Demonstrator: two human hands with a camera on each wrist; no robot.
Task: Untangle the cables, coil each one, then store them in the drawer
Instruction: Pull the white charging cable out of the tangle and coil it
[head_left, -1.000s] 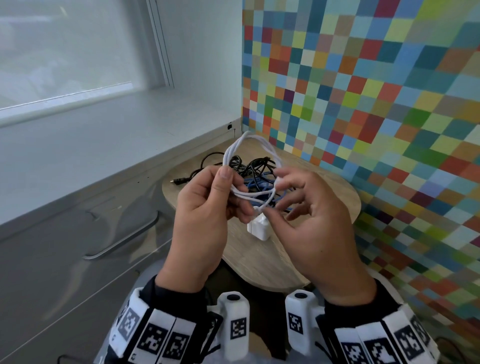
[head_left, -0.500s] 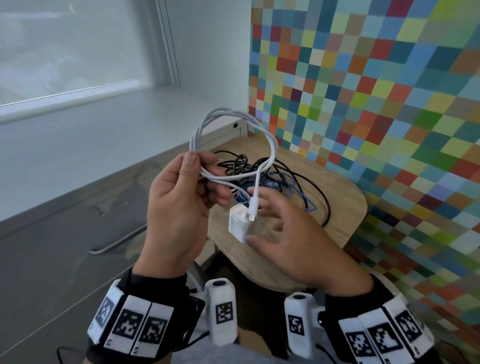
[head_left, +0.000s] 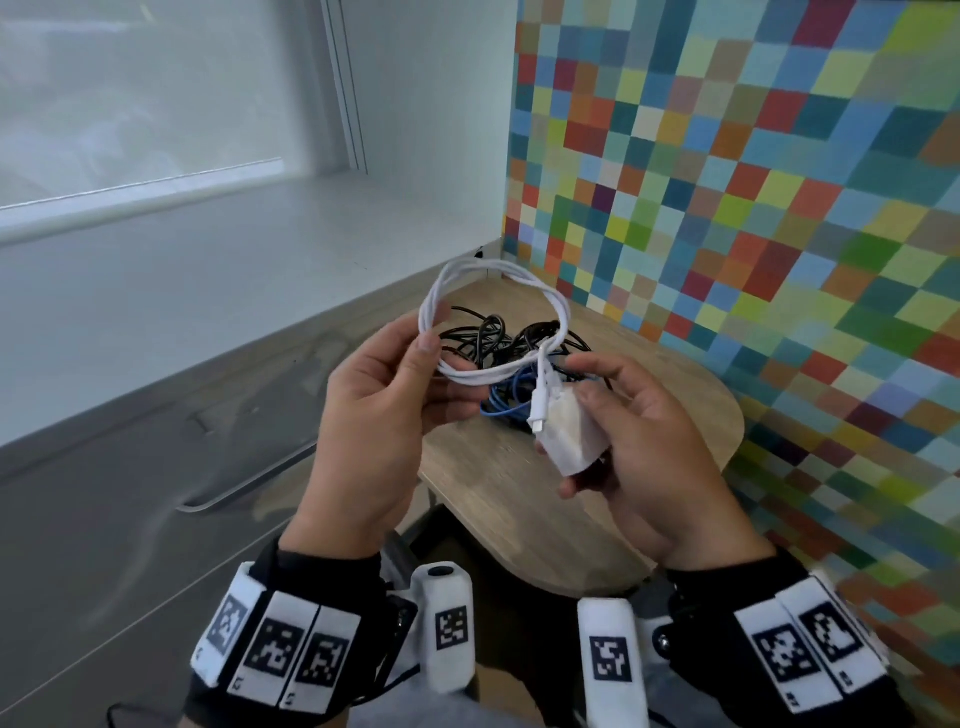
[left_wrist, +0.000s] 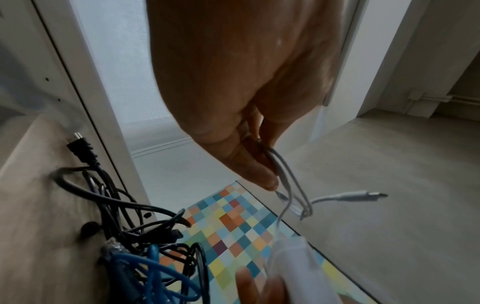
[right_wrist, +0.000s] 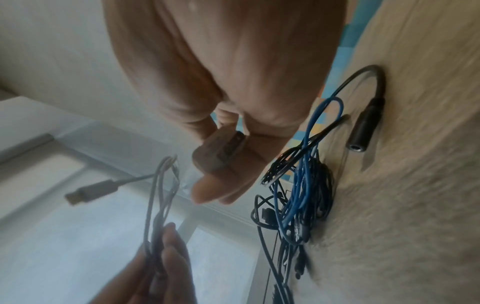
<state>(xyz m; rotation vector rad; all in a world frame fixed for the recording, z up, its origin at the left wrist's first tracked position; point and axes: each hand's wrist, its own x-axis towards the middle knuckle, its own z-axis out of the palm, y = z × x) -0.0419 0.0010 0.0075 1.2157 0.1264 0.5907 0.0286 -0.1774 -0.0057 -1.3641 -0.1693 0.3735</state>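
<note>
Head view: the left hand (head_left: 374, 415) is pinching a coiled white cable (head_left: 498, 322) above the worktop (head_left: 519, 499); the right hand (head_left: 639, 441) is gripping its white charger (head_left: 569, 439). Left wrist: black and blue cables (left_wrist: 145, 236) are lying tangled at the worktop's far edge. Right wrist: tangle untouched. Drawer (head_left: 130, 519) closed; most work remaining.

The right hand (head_left: 649, 447) now grips the white charger block (head_left: 569, 441), lifted off the bench (head_left: 675, 405); a second ago it pinched the white cable (head_left: 498, 275), whose plug (head_left: 540, 410) now dangles free.
</note>
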